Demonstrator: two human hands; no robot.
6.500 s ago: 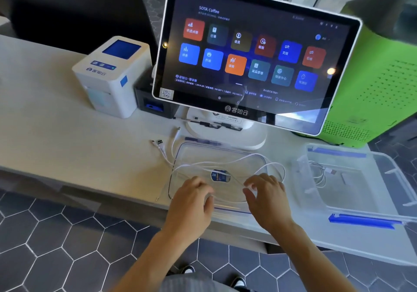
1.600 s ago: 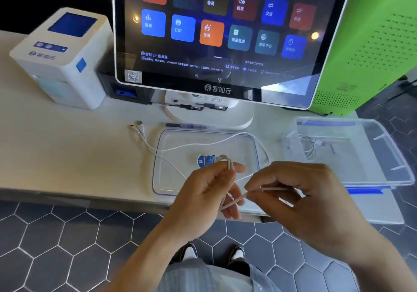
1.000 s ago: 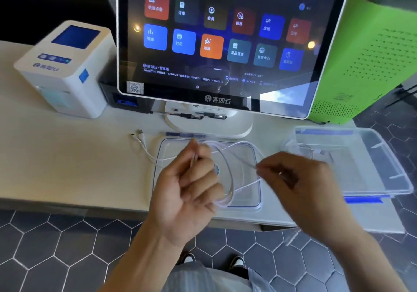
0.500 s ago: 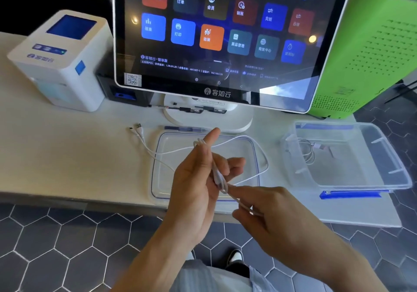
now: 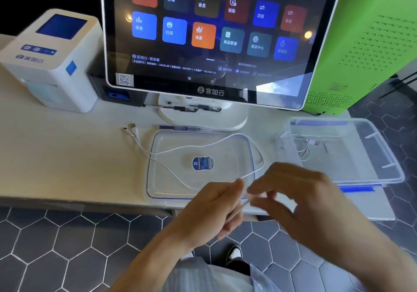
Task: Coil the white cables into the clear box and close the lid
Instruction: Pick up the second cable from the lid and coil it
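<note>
A thin white cable (image 5: 198,145) lies looped across the clear lid (image 5: 171,192), which rests flat on the counter with a blue label at its middle. The cable's plug ends (image 5: 132,129) lie on the counter left of the lid. My left hand (image 5: 212,210) pinches several turns of this cable just off the counter's front edge. My right hand (image 5: 293,197), blurred, is close beside it, fingers on the same strand. To the right stands the clear box (image 5: 388,163) with a blue clip, and a coiled white cable (image 5: 301,147) lies inside at its left end.
A large touchscreen terminal (image 5: 209,34) on a white stand rises directly behind the lid. A white label printer (image 5: 52,61) sits at the back left, and a green cabinet (image 5: 370,43) at the back right. Pens (image 5: 180,128) lie by the stand. Hexagon floor tiles show below the counter edge.
My left hand has dropped from above the lid to the counter's front edge, holding the gathered turns. My right hand has moved up beside it. The blue label on the lid is uncovered.
</note>
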